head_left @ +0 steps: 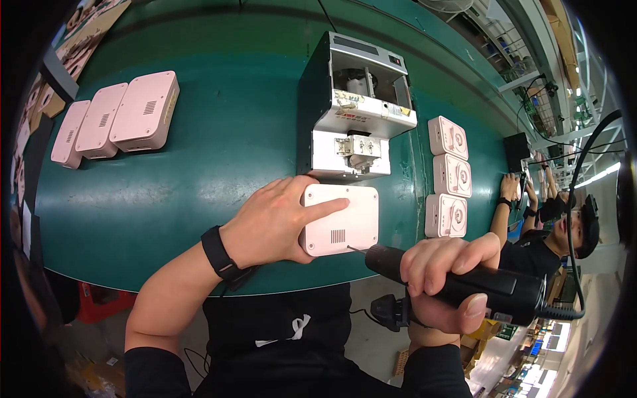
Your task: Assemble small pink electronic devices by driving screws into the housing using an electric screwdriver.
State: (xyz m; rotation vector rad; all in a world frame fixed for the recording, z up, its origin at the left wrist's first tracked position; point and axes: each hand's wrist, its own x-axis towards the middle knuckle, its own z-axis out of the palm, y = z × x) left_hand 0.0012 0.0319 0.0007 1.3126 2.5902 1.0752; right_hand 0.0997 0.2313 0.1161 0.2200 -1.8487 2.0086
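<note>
A pale pink rounded box [358, 222] with corner screw holes and a slotted vent lies on the green table near its front edge. My left hand [272, 215] grips its left side, thumb at the near edge, index finger stretched across the top. In my right hand [448, 272] is a black electric screwdriver [491, 292], held nearly level with its cable running off to the right. Its thin bit points at the box's near edge, just right of the vent; whether it touches is hard to tell. Directly behind the box stands a silver and black screw feeder [361, 106].
Three similar pink boxes [142, 113] sit in a row at the far left. To the right, three more pink housings [448, 176] with round recesses form a column. A co-worker [537, 245] is at the table's right. A red stool [103, 302] stands below the left edge.
</note>
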